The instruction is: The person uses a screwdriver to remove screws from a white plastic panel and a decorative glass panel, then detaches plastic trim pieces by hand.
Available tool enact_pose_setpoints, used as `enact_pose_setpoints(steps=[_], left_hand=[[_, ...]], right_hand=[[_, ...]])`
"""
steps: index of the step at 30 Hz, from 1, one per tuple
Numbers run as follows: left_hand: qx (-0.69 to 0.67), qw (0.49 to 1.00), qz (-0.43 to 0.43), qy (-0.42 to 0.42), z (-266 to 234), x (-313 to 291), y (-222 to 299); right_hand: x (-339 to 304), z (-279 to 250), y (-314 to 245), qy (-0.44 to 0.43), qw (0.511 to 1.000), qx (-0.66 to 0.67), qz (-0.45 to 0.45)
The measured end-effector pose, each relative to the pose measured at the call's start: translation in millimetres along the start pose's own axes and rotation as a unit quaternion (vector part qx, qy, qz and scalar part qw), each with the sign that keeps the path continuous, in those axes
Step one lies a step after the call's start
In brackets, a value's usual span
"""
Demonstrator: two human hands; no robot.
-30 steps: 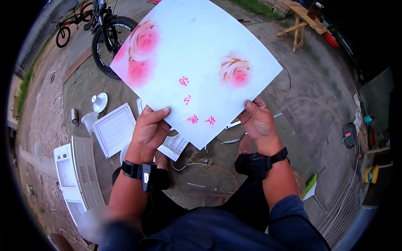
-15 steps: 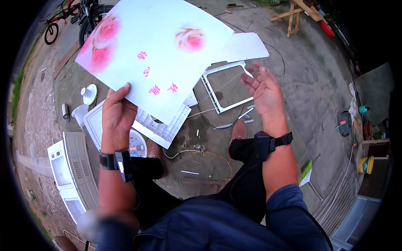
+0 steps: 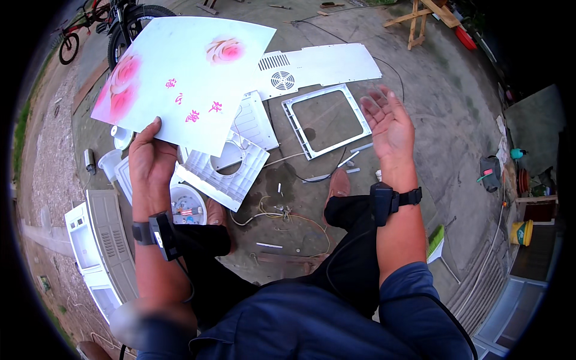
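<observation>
My left hand [image 3: 151, 161] grips the near edge of a large white panel [image 3: 198, 57] printed with pink roses and pink characters, thumb on top and fingers beneath. The panel is held out to the far left, tilted. Nothing is in my right hand [image 3: 391, 127]; palm up, its fingers are spread beside a white rectangular frame [image 3: 294, 129] on the ground. Beyond that frame lies a long white back panel [image 3: 336, 62] with slots and a round vent. A ribbed white plastic part [image 3: 253, 163] with a round opening sits below the printed panel, which partly hides it.
A round tub [image 3: 205, 210] with small items stands by my left foot. Loose wires [image 3: 282, 211] lie between my feet. A beige-and-white casing [image 3: 108, 234] is at left, a bicycle [image 3: 123, 36] far left. A green broom [image 3: 436, 241] and yellow bucket [image 3: 522, 234] are at right.
The printed panel has moved left and lower with my left hand, uncovering more of the vented panel and ribbed part. My right hand has shifted slightly right and stays empty.
</observation>
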State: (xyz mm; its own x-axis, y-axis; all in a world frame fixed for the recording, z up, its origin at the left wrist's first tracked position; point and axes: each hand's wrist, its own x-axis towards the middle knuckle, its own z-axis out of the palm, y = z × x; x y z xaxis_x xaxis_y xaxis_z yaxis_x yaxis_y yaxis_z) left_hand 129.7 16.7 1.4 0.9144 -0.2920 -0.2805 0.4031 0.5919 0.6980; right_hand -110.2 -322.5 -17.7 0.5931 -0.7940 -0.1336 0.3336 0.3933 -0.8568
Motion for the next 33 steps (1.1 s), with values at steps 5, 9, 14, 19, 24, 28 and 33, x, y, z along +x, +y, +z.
enact_pose_setpoints(steps=[5, 9, 14, 19, 24, 28, 33], left_hand=[[0.005, 1.0, 0.005, 0.016, 3, -1, 0], [-0.001, 1.0, 0.003, 0.012, -1, 1, 0], [0.015, 1.0, 0.006, 0.022, 4, 0, 1], [0.012, 1.0, 0.006, 0.026, 5, 0, 2], [0.006, 1.0, 0.003, 0.024, 6, 0, 2], [0.002, 1.0, 0.0, 0.022, 2, 2, 4], [0.002, 1.0, 0.0, 0.02, 1, 2, 3]], right_hand=[[1, -4, -6, 0.032, 0.999, 0.019, -0.026], [5, -12, -14, 0.064, 0.997, 0.035, -0.041], [8, -22, -17, 0.068, 0.996, 0.042, -0.045], [7, -20, -19, 0.066, 0.995, 0.051, -0.047], [9, -22, -18, 0.074, 0.995, 0.051, -0.048], [8, -19, -18, 0.078, 0.995, 0.049, -0.048], [7, -17, -18, 0.082, 0.994, 0.046, -0.048]])
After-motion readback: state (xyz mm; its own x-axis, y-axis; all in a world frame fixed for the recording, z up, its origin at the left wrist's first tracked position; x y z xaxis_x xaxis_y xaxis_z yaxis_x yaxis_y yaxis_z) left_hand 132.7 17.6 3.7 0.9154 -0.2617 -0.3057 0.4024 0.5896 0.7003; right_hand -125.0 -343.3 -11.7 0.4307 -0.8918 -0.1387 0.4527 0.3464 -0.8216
